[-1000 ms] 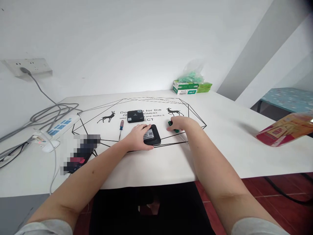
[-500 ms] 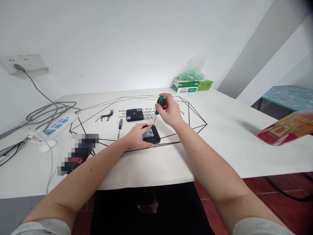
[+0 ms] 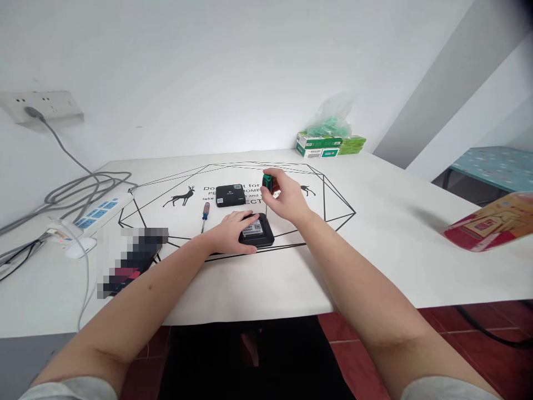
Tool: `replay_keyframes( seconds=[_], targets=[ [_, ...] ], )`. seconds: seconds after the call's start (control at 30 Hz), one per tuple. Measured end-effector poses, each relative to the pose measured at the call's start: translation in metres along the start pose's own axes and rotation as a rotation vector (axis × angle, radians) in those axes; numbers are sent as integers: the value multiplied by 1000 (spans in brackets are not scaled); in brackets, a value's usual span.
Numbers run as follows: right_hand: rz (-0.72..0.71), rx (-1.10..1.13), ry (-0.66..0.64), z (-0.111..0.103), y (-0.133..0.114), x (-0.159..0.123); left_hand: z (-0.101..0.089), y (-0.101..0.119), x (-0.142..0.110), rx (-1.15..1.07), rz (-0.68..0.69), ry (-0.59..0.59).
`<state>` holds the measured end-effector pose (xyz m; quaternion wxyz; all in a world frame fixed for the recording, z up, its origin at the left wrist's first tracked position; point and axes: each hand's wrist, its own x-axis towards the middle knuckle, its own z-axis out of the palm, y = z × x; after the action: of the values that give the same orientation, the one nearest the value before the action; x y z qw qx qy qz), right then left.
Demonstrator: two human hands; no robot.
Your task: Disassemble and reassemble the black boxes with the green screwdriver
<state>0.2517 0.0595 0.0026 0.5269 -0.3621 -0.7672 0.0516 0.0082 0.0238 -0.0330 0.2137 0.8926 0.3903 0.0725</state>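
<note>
Background: bright, mostly white interior

Plain white wall (image 3: pixel 187 72) behind, few faint marks; white wall socket (image 3: pixel 52 108) upper left. Grey angled wall face (image 3: pixel 420 83) on right, paler section beside it. White desk (image 3: pixel 383 239) spans the width, top printed with black line polygon, deer, lettering. Blue patterned table (image 3: pixel 491 166) far right, dark leg. Red tile floor (image 3: pixel 478 319), pale joints. Even light, soft shadows.

Bright, diffuse light on the white wall (image 3: pixel 208 66), soft shadows, dark upper-right corner.
</note>
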Motion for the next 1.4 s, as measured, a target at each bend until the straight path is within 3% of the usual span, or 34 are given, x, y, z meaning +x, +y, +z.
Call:
replay_keyframes(
  seconds=[0.53, 0.87, 1.13, 1.4],
  targets=[
    [0, 13, 47, 2, -6, -2, -2, -1, 0, -19, 17, 0],
    [54, 37, -50, 4, -12, -5, 0, -4, 1, -29, 31, 27],
    [207, 387, 149, 9, -20, 8, -1, -1, 0, -30, 25, 14],
    [427, 715, 72, 7, -15, 10, 2, -3, -3, -42, 12, 5]
  ],
)
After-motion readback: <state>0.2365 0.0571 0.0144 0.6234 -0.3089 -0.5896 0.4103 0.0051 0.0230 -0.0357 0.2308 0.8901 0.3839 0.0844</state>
